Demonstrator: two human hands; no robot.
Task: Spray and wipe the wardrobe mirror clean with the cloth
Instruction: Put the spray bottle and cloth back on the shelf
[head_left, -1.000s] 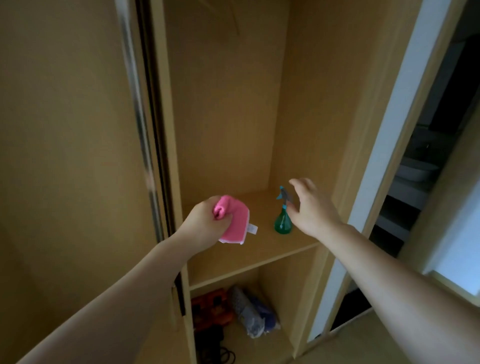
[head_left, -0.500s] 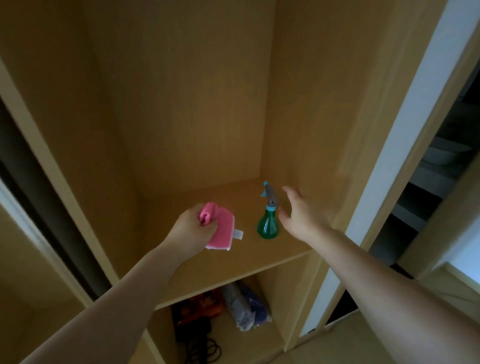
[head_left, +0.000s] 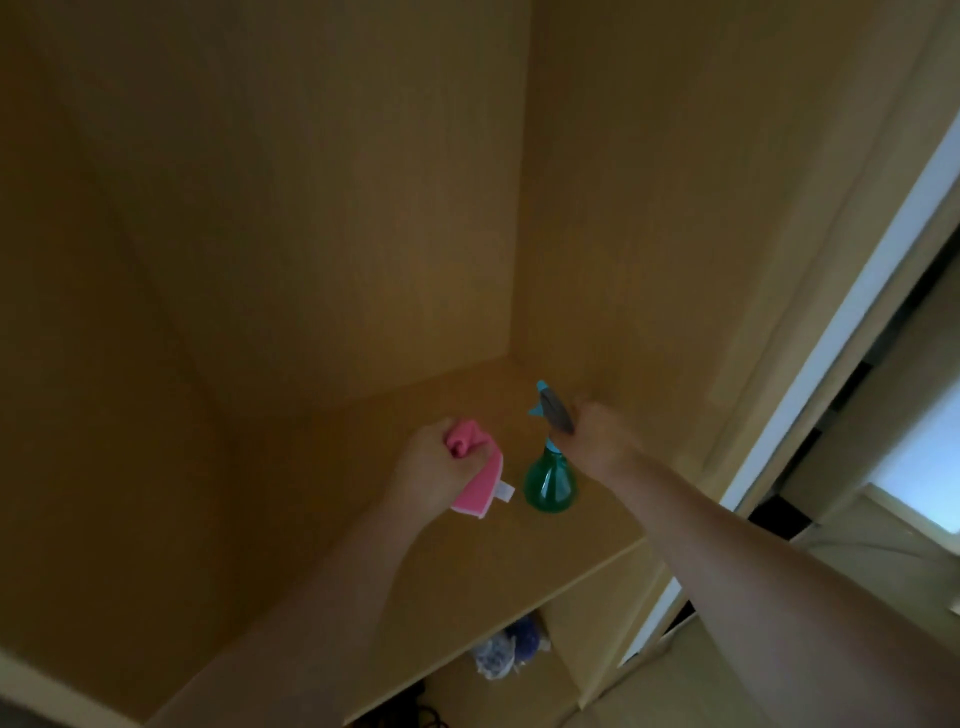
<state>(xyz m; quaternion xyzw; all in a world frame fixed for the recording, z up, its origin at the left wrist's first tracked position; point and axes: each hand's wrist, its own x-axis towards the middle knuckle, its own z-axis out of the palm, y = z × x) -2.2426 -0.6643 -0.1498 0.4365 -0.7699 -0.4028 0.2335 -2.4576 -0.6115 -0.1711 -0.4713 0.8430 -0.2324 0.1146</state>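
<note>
- There, the pink cloth (head_left: 475, 486) was bunched tight in the left hand (head_left: 439, 470), over the wooden shelf (head_left: 363, 499) inside the wardrobe (head_left: 311, 208).
- The green spray bottle (head_left: 549, 480) stood on that shelf, and the right hand (head_left: 597, 439) was closed around its neck.
- A small white tag (head_left: 506, 491) hung from the cloth.
- Below the shelf, a blue and white bundle (head_left: 506, 644) was partly hidden and too dark to make out.

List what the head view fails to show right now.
- Wardrobe mirror: nowhere in frame.
- Spray bottle neck and trigger: covered by the right hand.
- Pink cloth: partly bunched inside the left hand.
- Bundle under the shelf: dim and blurred, contents unclear.
</note>
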